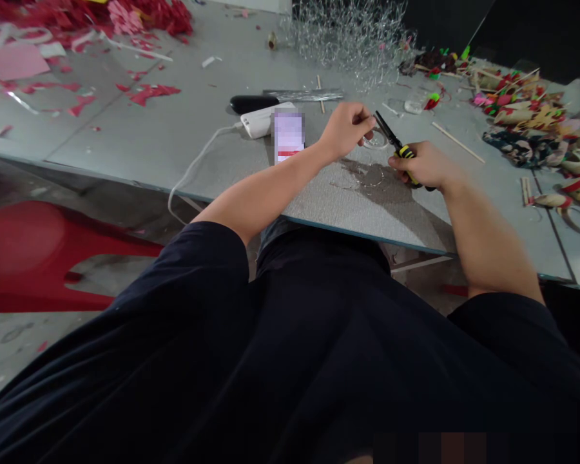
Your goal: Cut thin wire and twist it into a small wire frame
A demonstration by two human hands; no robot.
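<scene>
My right hand (425, 166) is wrapped round the black and yellow handles of a pair of pliers (389, 129). Their long dark jaws point up and to the left, ending close to the fingertips of my left hand (348, 131). The left fingers are pinched together; whatever is between them is too thin to make out. Just beyond and between the hands, a coil of thin wire (377, 140) lies on the grey table (328, 200). Fine loose wire (367, 177) shows on the table below my hands.
A phone (289, 132) leans by a white power bank (261, 122) with a cable. Behind are a black-handled object (254, 104), a bundle of wires (304, 95) and tangled wire (348, 38). Colourful craft pieces (526, 116) lie right, red scraps (152, 93) left; a red stool (38, 251) stands below.
</scene>
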